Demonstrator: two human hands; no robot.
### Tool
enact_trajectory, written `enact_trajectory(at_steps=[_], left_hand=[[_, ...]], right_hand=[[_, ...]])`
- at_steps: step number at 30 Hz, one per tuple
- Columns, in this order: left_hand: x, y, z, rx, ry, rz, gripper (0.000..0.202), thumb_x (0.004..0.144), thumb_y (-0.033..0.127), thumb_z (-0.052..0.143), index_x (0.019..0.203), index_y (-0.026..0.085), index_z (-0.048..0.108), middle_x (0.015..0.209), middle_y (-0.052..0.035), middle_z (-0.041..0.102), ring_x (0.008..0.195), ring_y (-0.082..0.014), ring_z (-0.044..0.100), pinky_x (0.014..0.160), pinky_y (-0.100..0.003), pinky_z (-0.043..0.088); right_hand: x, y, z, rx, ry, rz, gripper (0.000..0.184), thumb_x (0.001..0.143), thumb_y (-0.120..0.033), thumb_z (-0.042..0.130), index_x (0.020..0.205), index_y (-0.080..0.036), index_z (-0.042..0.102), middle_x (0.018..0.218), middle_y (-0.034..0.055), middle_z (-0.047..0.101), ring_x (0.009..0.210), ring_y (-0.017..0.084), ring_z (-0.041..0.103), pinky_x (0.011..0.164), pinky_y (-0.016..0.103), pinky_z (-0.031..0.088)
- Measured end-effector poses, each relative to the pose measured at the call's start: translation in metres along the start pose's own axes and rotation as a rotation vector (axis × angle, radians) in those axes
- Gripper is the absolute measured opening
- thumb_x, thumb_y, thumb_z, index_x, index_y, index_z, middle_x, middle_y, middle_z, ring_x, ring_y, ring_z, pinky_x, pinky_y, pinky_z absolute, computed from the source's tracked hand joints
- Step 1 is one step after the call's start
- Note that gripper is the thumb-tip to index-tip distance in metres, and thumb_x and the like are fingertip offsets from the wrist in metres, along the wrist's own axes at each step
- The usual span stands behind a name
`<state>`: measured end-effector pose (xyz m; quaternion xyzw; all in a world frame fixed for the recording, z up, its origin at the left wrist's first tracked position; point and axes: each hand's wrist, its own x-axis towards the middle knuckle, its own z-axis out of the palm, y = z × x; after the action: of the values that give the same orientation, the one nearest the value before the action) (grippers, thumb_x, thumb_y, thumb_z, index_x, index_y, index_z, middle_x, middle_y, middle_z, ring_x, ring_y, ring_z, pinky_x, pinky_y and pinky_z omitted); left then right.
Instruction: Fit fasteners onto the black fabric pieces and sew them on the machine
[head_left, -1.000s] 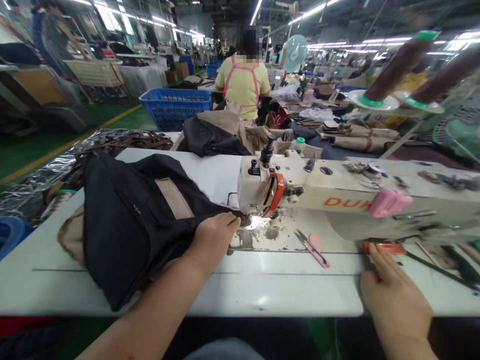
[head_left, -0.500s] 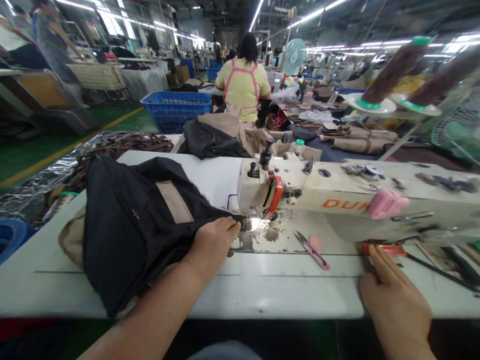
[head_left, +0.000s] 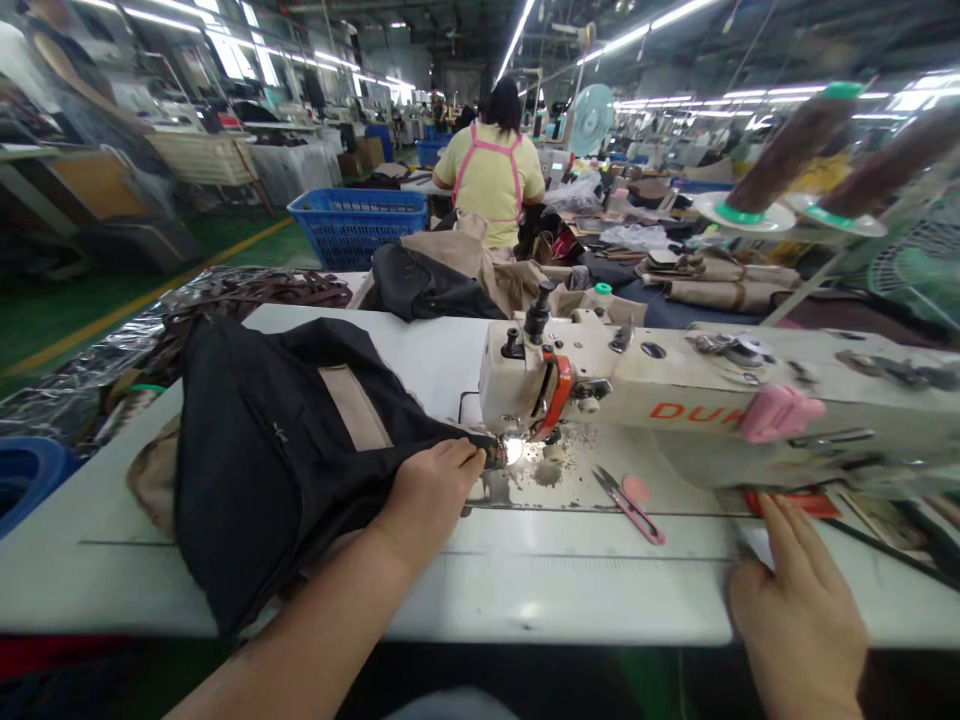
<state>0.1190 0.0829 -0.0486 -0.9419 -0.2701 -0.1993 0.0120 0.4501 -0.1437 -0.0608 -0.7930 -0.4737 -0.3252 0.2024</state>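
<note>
My left hand (head_left: 436,487) is closed on the narrow end of a black fabric bag piece (head_left: 247,450), right beside the lit presser foot of the sewing machine (head_left: 517,385). The bag piece spreads leftward over the table, with a beige strip (head_left: 355,408) on its upper side. On the right, my right hand (head_left: 802,600) stretches its fingers onto a flat orange-red object (head_left: 799,504) under the machine arm; its kind is unclear. The thumb stands apart, beside a small pale patch. Pink-handled thread snips (head_left: 630,507) lie between the hands, touching a round pink piece (head_left: 636,489).
A pink block (head_left: 781,413) sits on the machine arm. Brown thread cones (head_left: 787,155) stand at the upper right. Black and beige bag pieces (head_left: 439,280) lie behind the table, near a blue basket (head_left: 360,225). A person in a yellow top (head_left: 491,175) sits beyond, back turned.
My right hand and the orange-red object have shifted slightly right, and a pale patch now shows by the thumb. My left hand keeps its place on the fabric. The view has moved a little.
</note>
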Motion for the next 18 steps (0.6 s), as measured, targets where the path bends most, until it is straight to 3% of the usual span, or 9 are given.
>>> enact_trajectory(at_steps=[4,5,7,9,12,15,18], left_hand=[[0.001,0.002,-0.001,0.018,-0.022,-0.015,0.023,0.097,0.006,0.057,0.113,0.013,0.071,0.118,-0.0110,0.073,0.105,-0.0206,0.070,0.092,-0.033,0.060],[0.002,0.003,-0.002,0.015,-0.027,-0.021,0.023,0.097,0.006,0.058,0.114,0.013,0.071,0.117,-0.0106,0.073,0.105,-0.0206,0.070,0.093,-0.034,0.060],[0.002,0.004,-0.004,0.006,-0.037,-0.037,0.022,0.097,0.006,0.058,0.113,0.013,0.071,0.117,-0.0104,0.073,0.105,-0.0207,0.070,0.094,-0.034,0.060],[0.003,0.004,-0.006,0.000,-0.042,-0.045,0.021,0.096,0.006,0.060,0.112,0.014,0.071,0.117,-0.0106,0.073,0.105,-0.0212,0.070,0.093,-0.035,0.060],[0.006,0.005,-0.009,-0.013,-0.054,-0.042,0.020,0.095,0.005,0.061,0.110,0.014,0.071,0.117,-0.0107,0.073,0.105,-0.0215,0.069,0.093,-0.035,0.060],[0.008,0.005,-0.011,-0.014,-0.062,-0.050,0.019,0.095,0.006,0.061,0.108,0.015,0.071,0.116,-0.0098,0.073,0.103,-0.0207,0.069,0.092,-0.033,0.060],[0.008,0.005,-0.010,-0.001,-0.052,-0.046,0.017,0.096,0.008,0.060,0.107,0.015,0.071,0.115,-0.0099,0.073,0.101,-0.0209,0.069,0.090,-0.033,0.059]], right_hand=[[0.000,-0.009,-0.005,-0.024,0.088,0.009,0.072,0.079,-0.009,0.055,0.151,-0.005,0.047,0.141,0.0278,0.058,0.124,0.045,0.061,0.096,0.057,0.054],[-0.002,-0.016,-0.008,-0.037,0.095,0.030,0.070,0.078,-0.011,0.057,0.147,-0.004,0.051,0.132,0.0277,0.063,0.114,0.044,0.065,0.090,0.056,0.055],[-0.006,-0.041,-0.013,-0.017,0.076,0.031,0.058,0.078,-0.012,0.060,0.136,-0.010,0.061,0.109,0.0194,0.070,0.087,0.034,0.070,0.077,0.048,0.054],[-0.008,-0.076,-0.017,0.103,0.000,-0.073,0.044,0.081,-0.011,0.060,0.124,-0.018,0.068,0.098,0.0111,0.069,0.076,0.023,0.064,0.076,0.040,0.050],[-0.002,-0.136,-0.017,0.306,-0.141,-0.256,0.035,0.089,-0.011,0.055,0.120,-0.020,0.068,0.096,0.0089,0.067,0.091,0.025,0.061,0.084,0.040,0.045],[0.010,-0.178,-0.009,0.430,-0.339,-0.331,0.050,0.088,-0.010,0.054,0.136,-0.018,0.060,0.099,0.0090,0.065,0.093,0.026,0.057,0.084,0.039,0.043],[0.020,-0.198,0.002,0.415,-0.461,-0.343,0.060,0.084,-0.007,0.057,0.143,-0.019,0.057,0.100,0.0088,0.062,0.096,0.026,0.054,0.085,0.039,0.041]])
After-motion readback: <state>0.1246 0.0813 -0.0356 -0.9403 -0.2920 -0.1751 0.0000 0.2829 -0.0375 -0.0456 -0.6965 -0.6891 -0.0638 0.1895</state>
